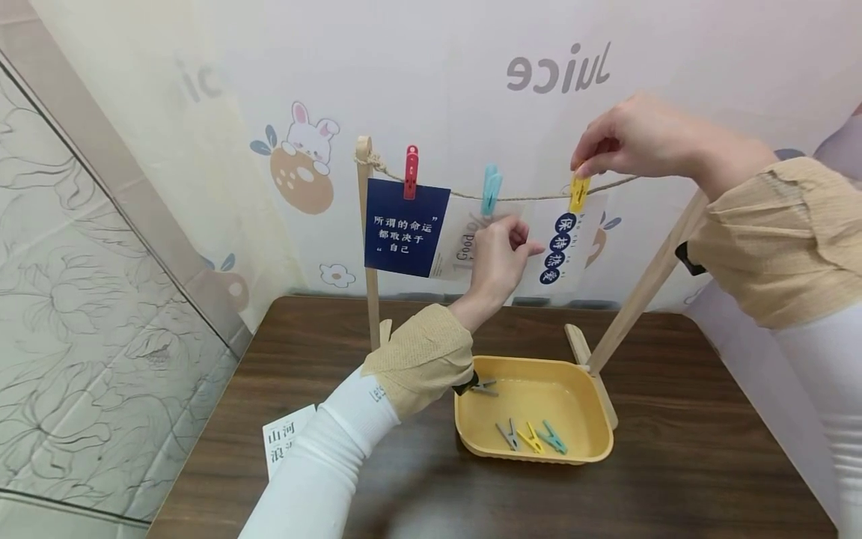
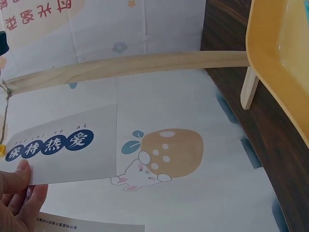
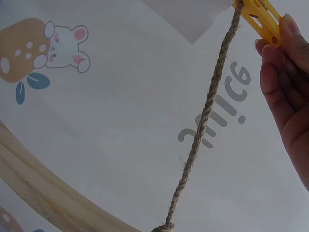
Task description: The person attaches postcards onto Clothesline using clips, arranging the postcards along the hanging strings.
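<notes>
My right hand (image 1: 646, 142) pinches the top of a yellow clothespin (image 1: 578, 193) between thumb and fingers, over the twine (image 1: 539, 199). Below the clothespin hangs a white card (image 1: 555, 243) with dark blue circles and white characters. My left hand (image 2: 19, 193) pinches this card by its edge, thumb on the printed face and fingers behind. Further left on the twine, a light blue clothespin (image 1: 491, 193) holds a pale card (image 1: 461, 243), partly hidden by the left hand. At the left end, a red clothespin (image 1: 411, 174) holds a navy card (image 1: 404, 232) with white characters.
Wooden posts (image 1: 373, 292) carry the twine at both ends. On the dark wooden table (image 1: 707, 419) stands a yellow basket (image 1: 532, 365) with several clothespins (image 1: 531, 438) inside. A white printed card (image 1: 276, 442) lies at left, partly under the left sleeve. A patterned cloth hangs behind.
</notes>
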The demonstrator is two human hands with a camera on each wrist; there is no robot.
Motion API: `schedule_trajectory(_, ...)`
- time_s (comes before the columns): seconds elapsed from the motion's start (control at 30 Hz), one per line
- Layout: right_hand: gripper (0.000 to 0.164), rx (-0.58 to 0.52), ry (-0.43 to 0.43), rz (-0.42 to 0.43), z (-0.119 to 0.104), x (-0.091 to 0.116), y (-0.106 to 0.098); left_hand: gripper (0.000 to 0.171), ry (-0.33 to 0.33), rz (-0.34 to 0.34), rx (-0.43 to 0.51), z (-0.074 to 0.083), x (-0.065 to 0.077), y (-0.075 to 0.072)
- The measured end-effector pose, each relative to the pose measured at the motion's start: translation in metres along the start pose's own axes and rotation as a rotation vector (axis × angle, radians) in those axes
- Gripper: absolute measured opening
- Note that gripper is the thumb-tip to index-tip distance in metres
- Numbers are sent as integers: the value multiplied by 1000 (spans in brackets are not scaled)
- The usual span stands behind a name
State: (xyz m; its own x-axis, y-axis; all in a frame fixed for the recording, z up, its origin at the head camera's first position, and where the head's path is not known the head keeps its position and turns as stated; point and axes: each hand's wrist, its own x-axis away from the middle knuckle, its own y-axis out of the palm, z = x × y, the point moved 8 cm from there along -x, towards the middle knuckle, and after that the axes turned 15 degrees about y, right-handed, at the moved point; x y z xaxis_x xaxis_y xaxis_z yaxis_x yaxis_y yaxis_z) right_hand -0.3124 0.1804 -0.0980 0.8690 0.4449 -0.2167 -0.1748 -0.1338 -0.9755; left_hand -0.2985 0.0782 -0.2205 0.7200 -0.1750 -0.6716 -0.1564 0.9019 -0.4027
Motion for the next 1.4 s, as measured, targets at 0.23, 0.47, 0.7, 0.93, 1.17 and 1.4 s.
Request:
schedule_trajectory(0.23,10,9,13,-22,1,1,2,16,7,5,-1,0,0,1)
schedule_trajectory(0.47,13,19,24,-46,4,3,5,15,23,9,-6,-1,0,1)
schedule_trajectory(0.7,21,19,63,-79,8,2,10,14,11,14,-31,-5,0,0)
schedule_trajectory(0.93,23,11,50,-63,7,4,10,14,8,6,-55,-7,2,-2)
schedule_trajectory(1.17,27,-13,67,-51,8,8,11,15,35,-11,-64,-4,5,-3)
schedule_trajectory(1.4,31,-28,61,-37,7,8,13,15,92,4,-87,-1,6,-5)
